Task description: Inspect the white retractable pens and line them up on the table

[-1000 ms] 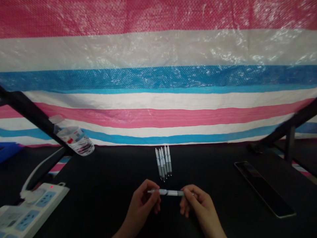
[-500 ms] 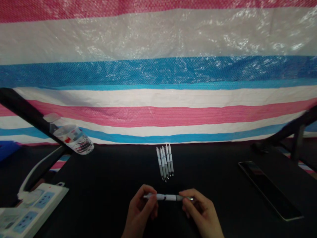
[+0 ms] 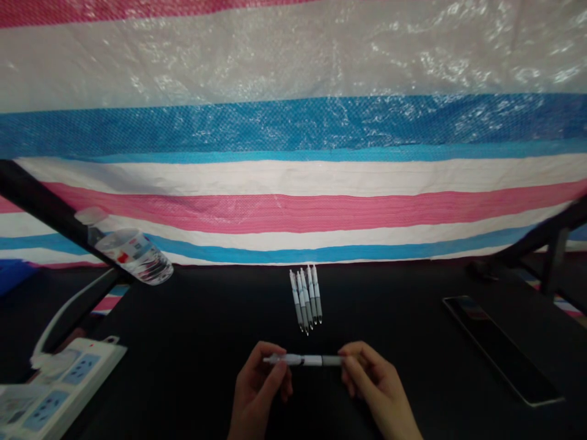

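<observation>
Head view: left hand point(image 3: 259, 382) and right hand point(image 3: 378, 382) apart, low over the near part of a black table point(image 3: 192, 324), each clamped on one end of a pen point(image 3: 308, 360). Pen level between the two pinches, white end in the left hand, grey end in the right, a dark mark near mid-barrel, bare barrel showing between the hands. Apparently lifted off the table, though contact underneath hidden from this angle. Just beyond the hands, a tight group of pens point(image 3: 305, 299), about five, lying nearly parallel with tips toward the hands; gaps between them too small to tell.

Step in hand, by judgement: two-handed handling of the single pen, not work on the group. Next move, by judgement: firm, matched fingertip pressure at both ends, with the barrel kept in line, since any twist or pull on so slim a barrel would call for a secure hold on each side.

Farther off, a power strip point(image 3: 59, 391) at the left, a plastic bottle point(image 3: 132, 256) tilted beside a black bar point(image 3: 46, 205), a dark tablet point(image 3: 502, 348) at the right, and a striped tarp point(image 3: 293, 128) behind everything.
</observation>
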The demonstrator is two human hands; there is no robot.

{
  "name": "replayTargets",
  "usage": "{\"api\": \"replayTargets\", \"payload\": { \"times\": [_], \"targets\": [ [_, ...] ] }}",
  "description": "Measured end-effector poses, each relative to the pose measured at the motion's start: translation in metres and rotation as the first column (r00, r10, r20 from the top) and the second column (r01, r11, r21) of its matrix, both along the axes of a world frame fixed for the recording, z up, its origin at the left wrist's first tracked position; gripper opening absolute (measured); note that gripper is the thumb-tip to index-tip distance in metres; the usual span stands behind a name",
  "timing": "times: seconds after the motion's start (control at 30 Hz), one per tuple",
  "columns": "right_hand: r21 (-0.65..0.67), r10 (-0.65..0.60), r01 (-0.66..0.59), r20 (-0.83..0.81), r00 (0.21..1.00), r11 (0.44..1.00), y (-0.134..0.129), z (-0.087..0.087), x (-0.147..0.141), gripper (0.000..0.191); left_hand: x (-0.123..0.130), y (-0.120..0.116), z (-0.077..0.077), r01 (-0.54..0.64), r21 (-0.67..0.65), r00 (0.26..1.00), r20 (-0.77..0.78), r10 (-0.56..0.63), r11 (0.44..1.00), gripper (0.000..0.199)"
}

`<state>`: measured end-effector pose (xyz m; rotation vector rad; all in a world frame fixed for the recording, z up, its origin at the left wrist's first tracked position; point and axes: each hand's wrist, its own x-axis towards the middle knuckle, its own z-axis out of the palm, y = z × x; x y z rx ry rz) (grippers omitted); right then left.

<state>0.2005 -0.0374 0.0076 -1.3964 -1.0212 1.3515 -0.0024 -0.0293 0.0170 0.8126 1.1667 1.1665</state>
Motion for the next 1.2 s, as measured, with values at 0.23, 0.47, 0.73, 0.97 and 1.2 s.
{"api": "replayTargets", "payload": {
  "times": [0.23,0.47,0.73,0.97,1.2],
  "targets": [
    [-0.050,0.067,-0.069,-0.050,0.997,0.996,0.0008,-0.0049,-0.0013,0.049,-0.0002,-0.0014,-0.0020,0.005,0.007,1.000,-0.026,-0.005,1.000,0.035],
    [0.041,-0.036,0.035,0.039,0.999,0.999,-0.0025,-0.0010,-0.0014,0.040,0.0016,-0.0015,0.0021,-0.022,0.017,0.998,-0.058,0.023,1.000,0.036],
    [0.064,0.003,-0.009,0.094,0.996,0.998,-0.0011,-0.0017,0.0041,0.042,0.0003,-0.0012,-0.0015,-0.042,0.017,0.999,-0.033,0.043,0.999,0.035],
    [-0.032,0.101,-0.103,-0.055,0.993,0.994,0.0032,0.0007,0.0044,0.048,-0.0007,0.0003,-0.0025,-0.070,0.004,0.997,0.022,0.070,0.998,0.034],
    [-0.095,0.139,-0.146,-0.078,0.987,0.985,0.0032,0.0010,0.0059,0.056,-0.0018,0.0012,-0.0019,-0.062,-0.008,0.998,0.015,0.062,0.998,0.033]
  ]
}}
